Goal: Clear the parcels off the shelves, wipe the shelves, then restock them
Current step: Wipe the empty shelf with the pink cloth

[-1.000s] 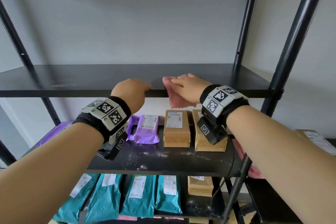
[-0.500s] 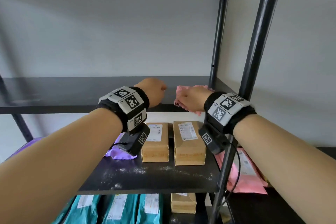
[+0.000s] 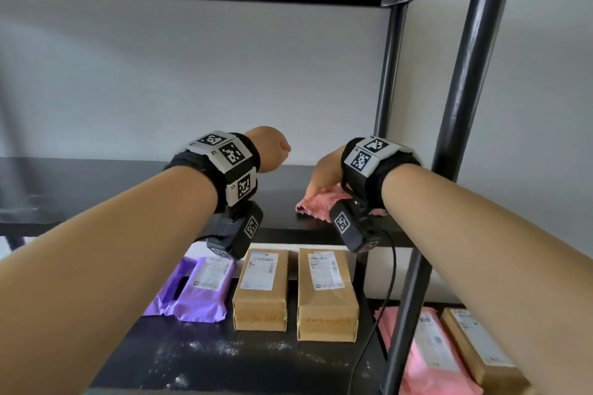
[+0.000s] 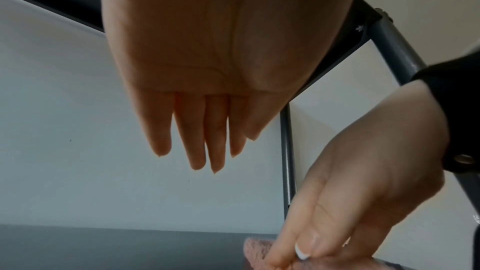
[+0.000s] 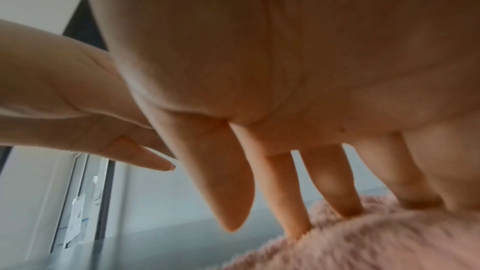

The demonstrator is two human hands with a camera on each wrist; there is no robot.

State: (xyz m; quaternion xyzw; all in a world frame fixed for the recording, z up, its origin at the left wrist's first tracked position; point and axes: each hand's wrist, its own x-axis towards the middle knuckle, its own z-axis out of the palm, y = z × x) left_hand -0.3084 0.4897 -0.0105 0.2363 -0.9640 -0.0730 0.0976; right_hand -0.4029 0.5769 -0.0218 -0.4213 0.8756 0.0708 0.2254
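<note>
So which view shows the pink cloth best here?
The head view: the pink cloth lies on the cleared shelf under the right hand. The right wrist view shows its fuzzy texture under the fingers, blurred. The left wrist view catches only a corner.

The shelf unit (image 3: 455, 112) is viewed from head height, forward and slightly down, over both forearms. Each palm is seen very close from beneath by the wrist views. The pink cloth (image 3: 316, 204) (image 4: 255, 251) (image 5: 376, 239) is shared by all three.
</note>
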